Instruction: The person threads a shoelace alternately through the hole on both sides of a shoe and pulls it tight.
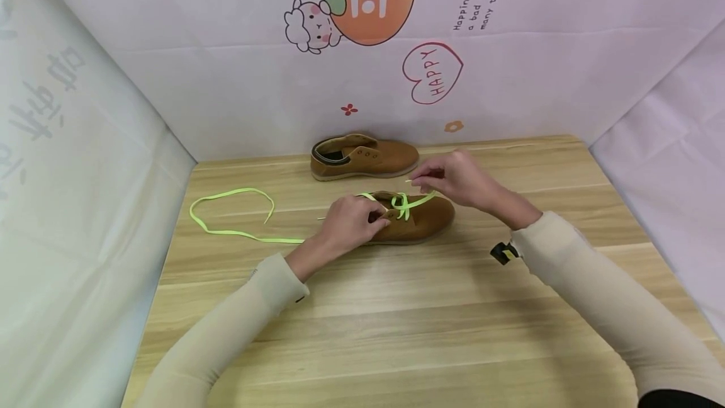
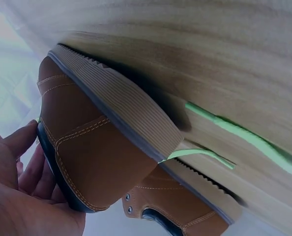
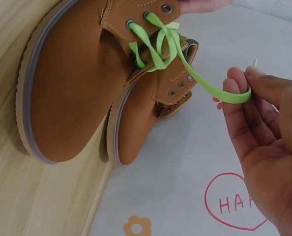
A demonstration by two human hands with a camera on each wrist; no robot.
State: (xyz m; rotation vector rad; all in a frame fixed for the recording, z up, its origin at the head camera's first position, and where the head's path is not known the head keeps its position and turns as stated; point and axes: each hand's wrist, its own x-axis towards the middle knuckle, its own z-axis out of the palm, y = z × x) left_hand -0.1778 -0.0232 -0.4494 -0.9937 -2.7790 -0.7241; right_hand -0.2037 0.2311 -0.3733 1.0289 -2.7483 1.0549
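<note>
While my right hand [image 1: 460,180] pinches the flat neon-green lace [image 3: 234,98], I see the laced brown leather shoe [image 1: 430,222] near that hand on the wooden desk [image 1: 396,313]. My left hand [image 1: 348,222] grips the shoe's opening.

Printed backdrop [image 1: 362,74] behind wooden tabletop [image 1: 408,320]

Both sleeves were long, plain and cream. The left sleeve [image 1: 192,351], toward the worktop's [image 1: 396,332] left edge, creased softly and bore a small dark mark [image 1: 300,299] at its cuff [image 1: 277,282]. From the right sleeve's [image 1: 600,294] cuff jutted a small black piece [image 1: 501,254] with a yellow patch [image 1: 510,254]. Left hand [image 1: 351,222] and right hand [image 1: 455,178] were bare.
</note>
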